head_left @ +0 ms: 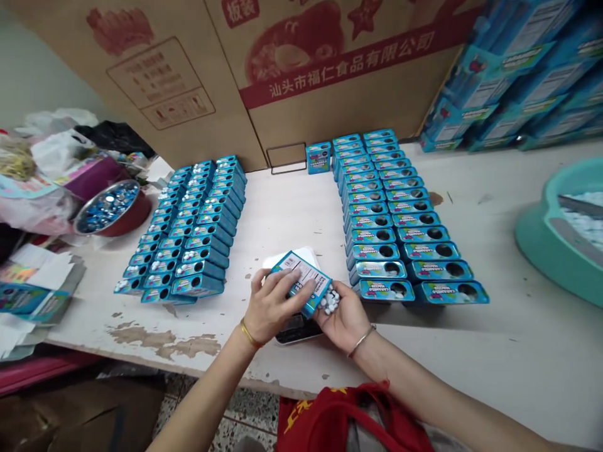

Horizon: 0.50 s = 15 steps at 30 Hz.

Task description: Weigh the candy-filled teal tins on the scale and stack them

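Observation:
My left hand [277,301] is closed around a small blue candy tin [308,282], tipped on its side with its printed label facing up. Small white candies [329,301] lie heaped at the tin's right end, cupped in my right hand [347,318]. The fingers of that hand are curled under the candies, close against the tin. Beneath both hands is a scale [294,333] with a white top and a dark front, mostly covered by the hands and the tin.
Rows of blue tins [198,235] stand at left, and more tins with round openings [377,254] at right. A red bowl of wrapped sweets [113,207] sits far left. The teal basin [551,226] at right holds white candies. Behind stands a large carton [301,75].

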{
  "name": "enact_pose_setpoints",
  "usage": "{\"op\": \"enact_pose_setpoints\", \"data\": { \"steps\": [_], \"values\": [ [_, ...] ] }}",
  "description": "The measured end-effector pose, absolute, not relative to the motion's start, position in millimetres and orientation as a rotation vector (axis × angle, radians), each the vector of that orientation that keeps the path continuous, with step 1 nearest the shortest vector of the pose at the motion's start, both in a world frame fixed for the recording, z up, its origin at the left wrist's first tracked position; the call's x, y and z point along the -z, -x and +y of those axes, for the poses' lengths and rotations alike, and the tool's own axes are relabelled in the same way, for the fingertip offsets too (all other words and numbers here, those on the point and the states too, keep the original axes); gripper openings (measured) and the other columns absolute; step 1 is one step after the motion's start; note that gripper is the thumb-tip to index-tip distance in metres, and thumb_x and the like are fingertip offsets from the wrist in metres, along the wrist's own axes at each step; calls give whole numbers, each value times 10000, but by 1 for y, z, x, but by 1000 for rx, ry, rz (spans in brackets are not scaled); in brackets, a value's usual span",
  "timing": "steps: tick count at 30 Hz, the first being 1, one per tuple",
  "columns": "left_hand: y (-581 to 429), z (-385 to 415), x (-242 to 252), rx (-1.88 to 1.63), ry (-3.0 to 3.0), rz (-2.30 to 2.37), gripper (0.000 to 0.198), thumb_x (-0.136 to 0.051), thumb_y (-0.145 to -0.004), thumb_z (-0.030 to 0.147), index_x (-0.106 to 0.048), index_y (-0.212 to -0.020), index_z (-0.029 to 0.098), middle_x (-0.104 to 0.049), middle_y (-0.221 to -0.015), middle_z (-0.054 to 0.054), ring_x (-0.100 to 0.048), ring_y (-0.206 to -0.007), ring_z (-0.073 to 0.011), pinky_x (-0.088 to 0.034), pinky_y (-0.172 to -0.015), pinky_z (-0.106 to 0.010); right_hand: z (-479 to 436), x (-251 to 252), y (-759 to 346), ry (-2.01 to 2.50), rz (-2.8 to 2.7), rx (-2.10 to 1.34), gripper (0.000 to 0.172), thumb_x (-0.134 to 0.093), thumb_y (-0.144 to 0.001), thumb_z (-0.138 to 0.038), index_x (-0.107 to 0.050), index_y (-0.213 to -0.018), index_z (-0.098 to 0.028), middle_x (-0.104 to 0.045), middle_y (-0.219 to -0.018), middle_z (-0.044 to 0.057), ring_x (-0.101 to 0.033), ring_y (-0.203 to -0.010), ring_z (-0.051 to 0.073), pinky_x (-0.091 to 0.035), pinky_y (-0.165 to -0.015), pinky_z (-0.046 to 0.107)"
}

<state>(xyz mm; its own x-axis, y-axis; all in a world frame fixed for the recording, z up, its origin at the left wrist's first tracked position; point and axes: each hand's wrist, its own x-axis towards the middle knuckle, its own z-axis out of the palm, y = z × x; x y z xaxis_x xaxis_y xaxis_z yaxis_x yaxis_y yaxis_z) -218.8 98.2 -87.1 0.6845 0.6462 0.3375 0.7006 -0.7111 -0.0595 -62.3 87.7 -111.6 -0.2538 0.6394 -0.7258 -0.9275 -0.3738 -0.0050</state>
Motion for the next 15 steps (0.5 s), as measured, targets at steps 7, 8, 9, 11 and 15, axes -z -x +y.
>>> {"op": "enact_pose_setpoints", "data": {
  "steps": [7,8,9,11,15],
  "values": [
    [228,90,90,447,2496,-968,377,-564,-861,294,-525,-1164,513,-677,-1007,41,-577,-896,-163,-318,-876,-375,94,119,68,751,529,-1897,190,-474,-777,-124,-660,-775,-80,-703,-651,76,-653,-600,159,-559,-645,275],
    [231,90,92,454,2484,-998,360,-575,-854,308,-537,-1146,514,-678,-990,41,-572,-883,-166,-313,-881,-384,95,119,69,746,527,-1903,184,-481,-776,-122,-661,-785,-82,-703,-652,73,-650,-596,155,-558,-638,270],
    [233,91,94,457,2475,-1050,342,-584,-847,323,-550,-1128,515,-677,-975,38,-567,-876,-171,-305,-889,-395,95,119,69,743,525,-1909,176,-492,-772,-121,-662,-798,-84,-703,-653,68,-647,-591,151,-556,-628,265],
    [236,90,98,459,2458,-1144,317,-597,-837,337,-568,-1100,513,-672,-959,31,-557,-874,-182,-281,-912,-421,97,119,69,739,521,-1916,162,-513,-765,-120,-662,-822,-89,-703,-658,60,-644,-586,146,-554,-611,256],
    [237,88,100,566,2381,-1104,339,-608,-830,287,-579,-1089,503,-660,-942,21,-537,-876,-181,-241,-935,-429,100,114,68,758,515,-1905,151,-512,-773,-110,-655,-819,-97,-700,-656,59,-652,-599,149,-559,-606,263]
  ]
}}
